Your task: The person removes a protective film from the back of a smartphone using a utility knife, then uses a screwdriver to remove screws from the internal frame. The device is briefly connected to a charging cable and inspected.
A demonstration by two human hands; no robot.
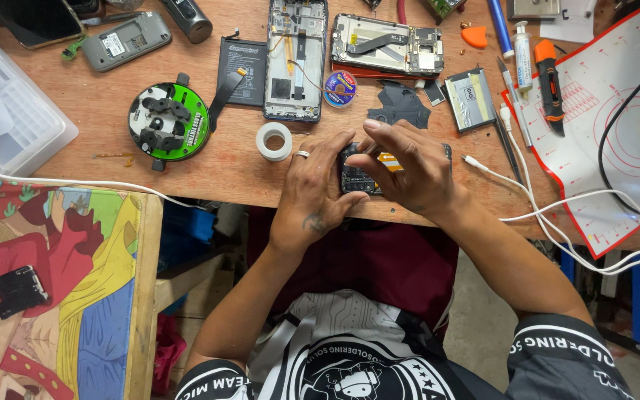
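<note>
Both of my hands rest at the near edge of a wooden workbench (pixel 224 159), over an opened phone (pixel 357 178) that lies flat with its circuit board showing. My left hand (pixel 312 189), a ring on one finger, grips the phone's left end. My right hand (pixel 409 167) covers its right half, fingertips pressed on the board near a small orange tab (pixel 388 161). Much of the phone is hidden under my hands.
Behind the hands lie a white tape roll (pixel 273 141), a green round holder (pixel 170 121), a black battery (pixel 242 70), two stripped phone frames (pixel 295 59), a solder wick spool (pixel 341 87). A red-edged mat (pixel 616 126), white cables (pixel 557 211) and an orange tool (pixel 550 81) occupy the right; a clear box (pixel 9 122) the left.
</note>
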